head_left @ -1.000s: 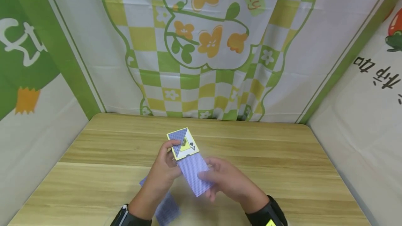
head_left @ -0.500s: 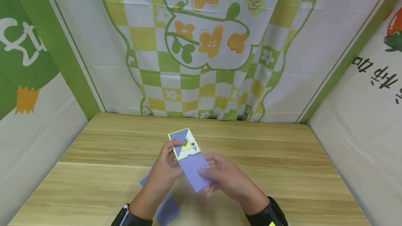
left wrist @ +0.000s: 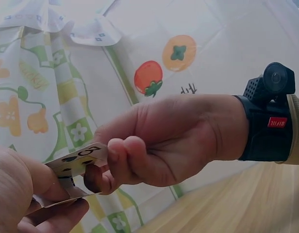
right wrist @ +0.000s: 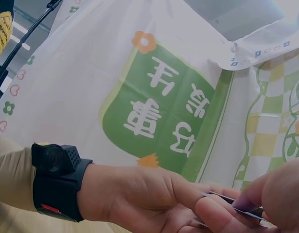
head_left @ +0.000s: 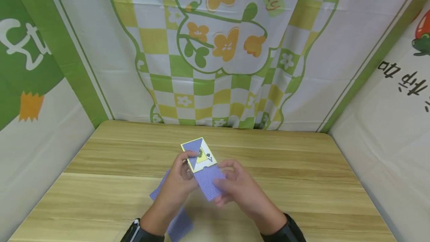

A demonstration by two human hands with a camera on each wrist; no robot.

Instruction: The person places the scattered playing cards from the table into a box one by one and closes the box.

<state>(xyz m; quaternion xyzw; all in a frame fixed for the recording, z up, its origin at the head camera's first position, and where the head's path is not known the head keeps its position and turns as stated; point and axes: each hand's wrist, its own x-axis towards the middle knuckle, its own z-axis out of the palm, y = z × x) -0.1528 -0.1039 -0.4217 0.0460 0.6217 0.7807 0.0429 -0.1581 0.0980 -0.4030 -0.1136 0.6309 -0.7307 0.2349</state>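
Observation:
My left hand (head_left: 181, 177) grips a small card box (head_left: 203, 160) tilted above the table; its front shows an ace and a blue patterned triangle. Blue-backed playing cards (head_left: 206, 180) stick partway out of the box's near end. My right hand (head_left: 237, 186) pinches their lower right side, thumb on top. In the left wrist view, the right hand (left wrist: 164, 141) holds a card (left wrist: 79, 162) whose black-marked face shows. How many cards are in that bunch is hidden. From the right wrist view, the left hand (right wrist: 139, 194) meets the right hand (right wrist: 285, 194) at the cards' thin edge.
Blue-backed cards lie on the wooden table (head_left: 289, 182) under and beside the left forearm, one part (head_left: 180, 226) near the front edge, another (head_left: 159, 188) farther left. A patterned curtain (head_left: 215, 96) hangs behind the table, with cloth walls at both sides.
The playing cards have slid farther into the box, so less of their backs shows. My right hand has moved slightly up with them. The box has shifted a little right.

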